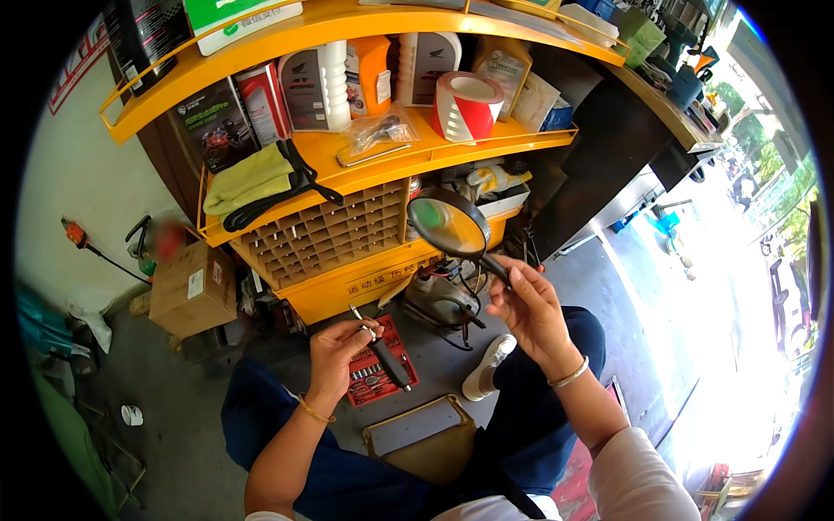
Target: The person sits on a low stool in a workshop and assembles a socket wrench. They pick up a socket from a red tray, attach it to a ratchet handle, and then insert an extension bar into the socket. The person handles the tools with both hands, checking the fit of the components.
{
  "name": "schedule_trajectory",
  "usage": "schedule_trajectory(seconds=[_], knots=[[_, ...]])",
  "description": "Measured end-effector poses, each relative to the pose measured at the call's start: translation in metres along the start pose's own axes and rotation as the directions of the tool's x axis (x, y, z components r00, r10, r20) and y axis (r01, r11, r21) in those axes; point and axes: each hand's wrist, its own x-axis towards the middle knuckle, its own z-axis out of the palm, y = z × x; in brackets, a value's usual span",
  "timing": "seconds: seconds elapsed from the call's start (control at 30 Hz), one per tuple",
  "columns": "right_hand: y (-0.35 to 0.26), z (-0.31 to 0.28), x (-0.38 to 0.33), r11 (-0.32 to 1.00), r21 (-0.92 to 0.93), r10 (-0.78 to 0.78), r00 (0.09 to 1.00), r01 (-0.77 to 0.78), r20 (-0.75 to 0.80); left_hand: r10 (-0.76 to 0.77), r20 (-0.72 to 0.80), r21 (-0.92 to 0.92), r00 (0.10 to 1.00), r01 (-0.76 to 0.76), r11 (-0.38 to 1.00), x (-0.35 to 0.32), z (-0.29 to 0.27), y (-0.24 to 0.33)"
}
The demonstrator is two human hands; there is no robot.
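My right hand (532, 314) grips the black stem of a round, black-rimmed mirror (445, 227), raised in front of the yellow shelf unit. Its glass is tilted and shows yellow and green. In my left hand (337, 354) is a screwdriver (389, 363) with a thick black handle pointing down and right, its bright metal tip sticking out past my fingers. Something small and silvery shows at the fingertips, too small to name. Below the tool lies an open red tool case (361, 396) with sockets and bits.
Bottles and a red-and-white tape roll (469, 106) stand on the yellow shelf (504, 143), beside yellow-green gloves (248, 182). Beneath is a compartment rack (326, 230). A grey metal part with black cables (441, 300) sits on the floor, and a cardboard box (195, 291) stands left.
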Motion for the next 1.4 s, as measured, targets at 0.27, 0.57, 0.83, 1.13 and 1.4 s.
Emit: schedule_trajectory(seconds=[0.27, 0.57, 0.83, 1.13, 1.4], knots=[[-0.032, -0.028, 0.028, 0.918, -0.324, -0.251, 0.968, 0.228, -0.028, -0.005, 0.02, 0.054, 1.0, 0.004, 0.999, 0.0, -0.002, -0.003], [-0.072, -0.008, 0.088, 0.697, -0.614, -0.373, 0.919, 0.37, 0.131, -0.007, -0.002, -0.002, 1.0, 0.007, 1.0, 0.001, -0.005, -0.003], [-0.068, 0.0, 0.191, 0.508, -0.735, -0.375, 0.883, 0.449, 0.281, 0.005, -0.016, 0.016, 1.0, -0.004, 1.0, 0.005, -0.011, -0.004], [-0.06, 0.022, 0.217, 0.465, -0.823, -0.414, 0.902, 0.326, 0.123, 0.018, -0.027, 0.038, 0.999, -0.017, 0.999, 0.003, -0.018, -0.003], [-0.05, 0.025, 0.236, 0.434, -0.854, -0.436, 0.897, 0.287, 0.08, 0.023, -0.008, 0.028, 1.0, -0.022, 0.999, 0.002, -0.016, -0.001]])
